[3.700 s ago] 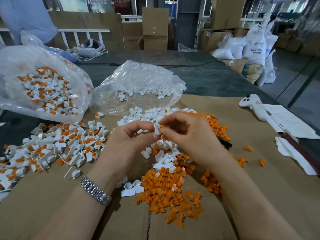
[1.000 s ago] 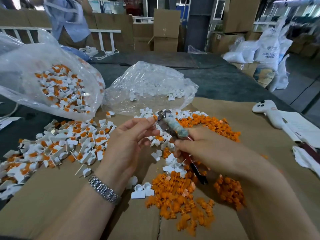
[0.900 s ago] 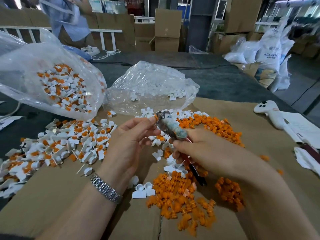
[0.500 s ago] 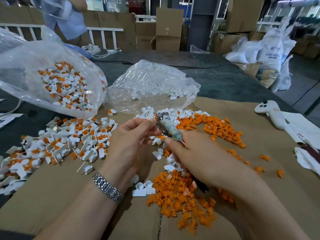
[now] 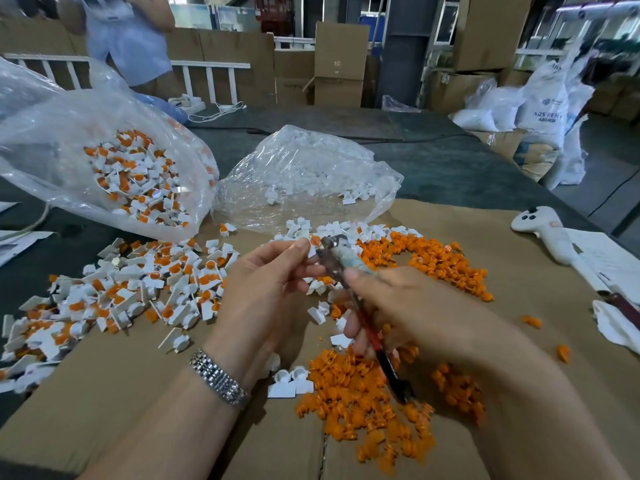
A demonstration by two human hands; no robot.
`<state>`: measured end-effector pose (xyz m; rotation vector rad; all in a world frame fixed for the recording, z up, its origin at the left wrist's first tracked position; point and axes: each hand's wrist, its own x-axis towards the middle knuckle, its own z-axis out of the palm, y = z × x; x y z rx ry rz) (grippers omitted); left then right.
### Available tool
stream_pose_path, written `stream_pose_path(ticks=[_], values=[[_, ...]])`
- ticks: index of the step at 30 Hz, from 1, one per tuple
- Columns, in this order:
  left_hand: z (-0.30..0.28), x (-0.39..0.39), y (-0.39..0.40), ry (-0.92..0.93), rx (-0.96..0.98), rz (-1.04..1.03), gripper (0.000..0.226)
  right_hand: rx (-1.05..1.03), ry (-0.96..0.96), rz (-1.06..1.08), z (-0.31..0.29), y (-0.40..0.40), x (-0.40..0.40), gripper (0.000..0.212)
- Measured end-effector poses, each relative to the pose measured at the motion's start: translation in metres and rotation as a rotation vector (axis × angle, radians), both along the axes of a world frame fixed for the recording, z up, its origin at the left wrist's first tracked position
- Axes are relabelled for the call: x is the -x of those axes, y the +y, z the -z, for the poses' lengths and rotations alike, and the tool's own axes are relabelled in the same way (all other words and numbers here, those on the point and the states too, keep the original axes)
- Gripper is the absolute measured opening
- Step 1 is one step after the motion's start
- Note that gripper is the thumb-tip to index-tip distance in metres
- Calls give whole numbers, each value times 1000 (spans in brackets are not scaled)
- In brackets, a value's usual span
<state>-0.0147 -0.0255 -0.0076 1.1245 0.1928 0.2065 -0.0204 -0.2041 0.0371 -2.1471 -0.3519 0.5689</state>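
Observation:
My left hand [image 5: 266, 285] pinches a small white plastic part with an orange insert [image 5: 313, 244] between thumb and fingertips. My right hand [image 5: 412, 313] grips red-handled pliers [image 5: 341, 263], whose jaws meet that part. Below the hands lies a heap of orange inserts [image 5: 356, 393]; more orange inserts [image 5: 436, 261] spread behind my right hand. Loose white parts [image 5: 332, 230] lie under the pliers. A pile of white parts fitted with orange inserts [image 5: 131, 285] covers the cardboard at the left.
A clear bag of assembled parts [image 5: 131, 174] sits at the back left, a clear bag of white parts [image 5: 304, 174] behind the hands. A white controller [image 5: 543, 230], papers and a cloth lie at the right. A person [image 5: 128, 32] stands beyond the table.
Since 3.7 s ago my right hand has taken up the pliers and set their jaws on the part. Over the last second the hands hold nearly still; a few orange inserts have scattered right.

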Motion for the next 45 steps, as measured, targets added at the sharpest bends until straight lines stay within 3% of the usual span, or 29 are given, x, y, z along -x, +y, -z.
stream_pose_path(ticks=[3, 5, 8, 11, 16, 19, 21, 28, 31, 34, 37, 45], values=[[-2, 1, 6, -19, -58, 5, 14, -192, 128, -9, -10, -23, -4, 56], [-2, 0, 8, -23, -156, -7, 18, -252, 95, 89, -14, -34, -9, 55], [0, 2, 7, -36, -327, -32, 15, 34, -204, 295, -7, -41, -22, 51], [3, 3, 8, -30, -511, -76, 14, 327, -426, 354, 9, -42, -36, 35], [8, -5, 23, 48, -1085, -349, 14, 687, -495, 413, 38, -44, -52, 52], [11, -6, 34, 58, -1420, -472, 8, 705, -512, 407, 49, -43, -56, 56], [12, -7, 34, 27, -1543, -475, 8, 705, -480, 387, 53, -42, -59, 63], [19, -8, 20, -192, -1451, -138, 12, 671, -454, 356, 52, -43, -57, 64], [23, -9, 18, -244, -1409, 9, 16, 540, -504, 307, 41, -47, -51, 44], [25, -8, 17, -257, -1438, 89, 18, 345, -348, 84, 28, -58, -42, 19], [28, -9, 17, -232, -1464, 119, 21, 376, -247, -46, 22, -64, -36, 18], [27, -7, 11, -201, -1512, 174, 21, 511, -375, -16, 29, -56, -35, 12]])
